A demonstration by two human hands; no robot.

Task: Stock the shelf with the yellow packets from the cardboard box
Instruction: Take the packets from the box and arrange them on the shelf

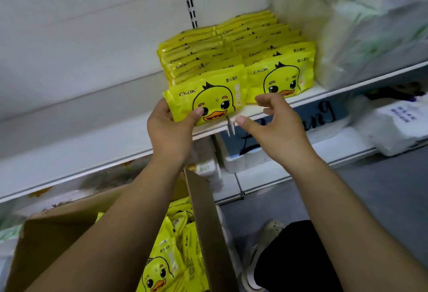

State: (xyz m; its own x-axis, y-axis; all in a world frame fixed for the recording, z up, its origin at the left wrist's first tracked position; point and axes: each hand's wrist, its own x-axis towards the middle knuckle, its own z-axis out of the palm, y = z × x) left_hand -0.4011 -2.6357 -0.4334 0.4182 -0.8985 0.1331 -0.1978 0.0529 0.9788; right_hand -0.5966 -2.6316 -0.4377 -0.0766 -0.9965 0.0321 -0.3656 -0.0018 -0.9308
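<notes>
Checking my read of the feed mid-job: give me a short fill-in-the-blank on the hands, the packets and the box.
1. The left hand holds a yellow packet at the front of the ____ row on the shelf.
2. The right hand holds ____.
3. The shelved packets stand in ____ rows.
4. The cardboard box below holds more ____ packets.
Missing words: left; nothing; two; yellow.

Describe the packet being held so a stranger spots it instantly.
Find the white shelf carrying two rows of yellow duck-face packets. Go to the front of the left row. The packet there is the only one gripped by a hand: the left hand, thumb on the duck's face.
</notes>
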